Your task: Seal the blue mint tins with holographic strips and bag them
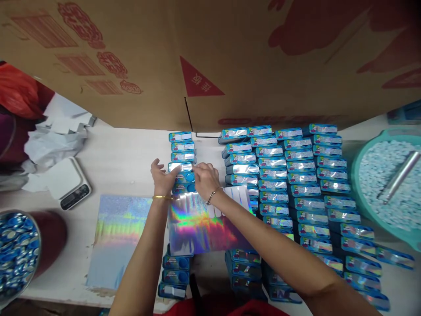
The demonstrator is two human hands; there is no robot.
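Observation:
A row of small blue tins stands in the middle of the table, and both hands are at one blue tin [184, 177] in it. A shiny silvery sticker [184, 167] lies along the top of this tin. My left hand [163, 179] is at the left end, its thumb on the sticker and its other fingers spread. My right hand [206, 181] has its fingers curled at the sticker's right end, seemingly pinching it; the fingertips are partly hidden. Beneath my wrists lies a holographic sticker sheet [204, 230], with several pale gaps near its top right.
Rows of upright blue tins [272, 174] fill the right side. Beyond them stands a turquoise basin [357, 175] with pale pieces and a metal scoop [399, 175]. At left are another sheet [115, 245], a scale [70, 182] and a pot [52, 237]. A cardboard box [158, 87] blocks the back.

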